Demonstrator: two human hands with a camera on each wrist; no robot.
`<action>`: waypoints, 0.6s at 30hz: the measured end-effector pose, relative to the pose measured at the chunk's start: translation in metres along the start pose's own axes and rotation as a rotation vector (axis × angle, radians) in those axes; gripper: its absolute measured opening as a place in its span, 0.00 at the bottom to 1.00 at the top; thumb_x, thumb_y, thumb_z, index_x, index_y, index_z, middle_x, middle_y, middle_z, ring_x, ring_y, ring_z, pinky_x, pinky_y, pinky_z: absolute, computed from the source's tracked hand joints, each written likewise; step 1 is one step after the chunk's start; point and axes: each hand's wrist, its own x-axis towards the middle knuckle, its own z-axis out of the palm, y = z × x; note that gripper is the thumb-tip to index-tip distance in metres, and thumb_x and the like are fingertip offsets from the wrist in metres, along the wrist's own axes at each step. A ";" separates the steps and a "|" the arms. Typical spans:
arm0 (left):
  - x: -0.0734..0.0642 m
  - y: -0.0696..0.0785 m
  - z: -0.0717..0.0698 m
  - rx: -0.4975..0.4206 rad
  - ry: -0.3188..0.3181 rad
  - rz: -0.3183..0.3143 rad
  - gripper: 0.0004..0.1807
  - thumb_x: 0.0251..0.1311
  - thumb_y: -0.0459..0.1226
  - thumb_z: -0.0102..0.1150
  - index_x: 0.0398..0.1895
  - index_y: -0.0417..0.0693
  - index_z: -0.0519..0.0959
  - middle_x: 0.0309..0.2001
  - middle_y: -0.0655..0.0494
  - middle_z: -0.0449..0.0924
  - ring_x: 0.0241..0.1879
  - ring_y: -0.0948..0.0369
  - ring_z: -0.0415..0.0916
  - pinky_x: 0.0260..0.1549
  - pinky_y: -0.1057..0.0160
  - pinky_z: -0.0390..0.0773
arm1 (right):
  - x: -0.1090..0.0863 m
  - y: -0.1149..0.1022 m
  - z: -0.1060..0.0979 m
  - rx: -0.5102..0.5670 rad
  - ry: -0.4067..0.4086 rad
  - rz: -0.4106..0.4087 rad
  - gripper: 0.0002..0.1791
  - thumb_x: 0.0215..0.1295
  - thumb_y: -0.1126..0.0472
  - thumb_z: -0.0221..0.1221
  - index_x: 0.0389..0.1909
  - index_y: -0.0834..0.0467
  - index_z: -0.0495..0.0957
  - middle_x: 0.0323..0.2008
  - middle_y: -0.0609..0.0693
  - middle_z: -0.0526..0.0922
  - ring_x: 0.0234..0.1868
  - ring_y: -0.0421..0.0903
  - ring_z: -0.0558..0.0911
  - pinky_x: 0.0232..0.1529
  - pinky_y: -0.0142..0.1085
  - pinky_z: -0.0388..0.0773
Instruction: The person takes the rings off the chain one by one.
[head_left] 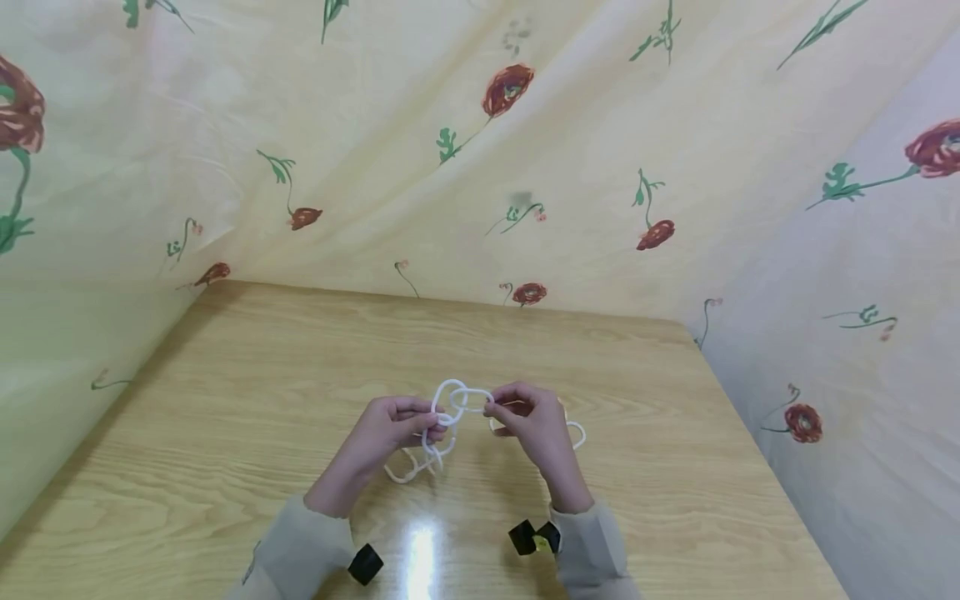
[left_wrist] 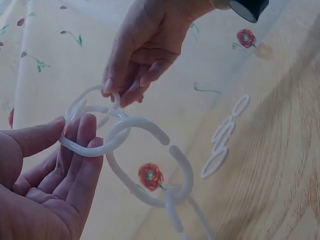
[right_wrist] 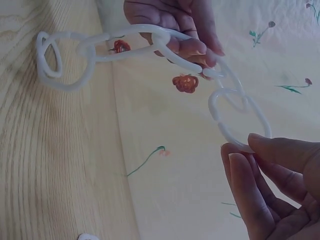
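Note:
Finger and thumb of my left hand [head_left: 393, 425] pinch a white plastic chain link [left_wrist: 82, 150]. My right hand [head_left: 532, 421] pinches another white link [right_wrist: 265, 117] by its end, and the two links are threaded through each other between the hands. From the left-hand link a short chain of white links [right_wrist: 65, 86] hangs down, its lower part by the tabletop left of centre. One hanging link [left_wrist: 186, 170] shows a small gap in its ring. In the right wrist view, the right-hand link has a similar gap at its side.
More white links [left_wrist: 223, 131] lie in a row on the wooden table [head_left: 300, 350], partly behind the right hand in the head view. A flower-patterned cloth [head_left: 375, 167] rises along the table's back and sides. Light reflects off the near tabletop.

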 end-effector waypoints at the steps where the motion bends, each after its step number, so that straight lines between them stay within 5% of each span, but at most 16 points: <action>1: -0.001 0.001 0.001 0.001 0.005 -0.005 0.19 0.64 0.31 0.58 0.49 0.18 0.72 0.30 0.60 0.86 0.32 0.67 0.84 0.41 0.66 0.85 | -0.001 -0.001 0.001 0.002 0.002 0.005 0.07 0.58 0.71 0.65 0.38 0.68 0.82 0.34 0.57 0.85 0.34 0.48 0.86 0.30 0.34 0.86; 12: -0.003 0.004 0.006 0.011 0.053 -0.029 0.17 0.64 0.31 0.58 0.48 0.20 0.73 0.30 0.59 0.86 0.32 0.66 0.85 0.41 0.66 0.86 | -0.005 -0.001 0.007 0.075 0.021 -0.022 0.06 0.56 0.72 0.66 0.35 0.67 0.82 0.33 0.56 0.84 0.37 0.52 0.86 0.29 0.34 0.86; 18: -0.003 0.005 0.009 0.010 0.073 -0.048 0.16 0.64 0.30 0.58 0.47 0.22 0.74 0.29 0.58 0.86 0.32 0.66 0.85 0.42 0.63 0.86 | -0.007 -0.001 0.008 0.106 0.026 -0.026 0.06 0.56 0.72 0.66 0.35 0.68 0.81 0.33 0.56 0.84 0.34 0.45 0.86 0.29 0.34 0.86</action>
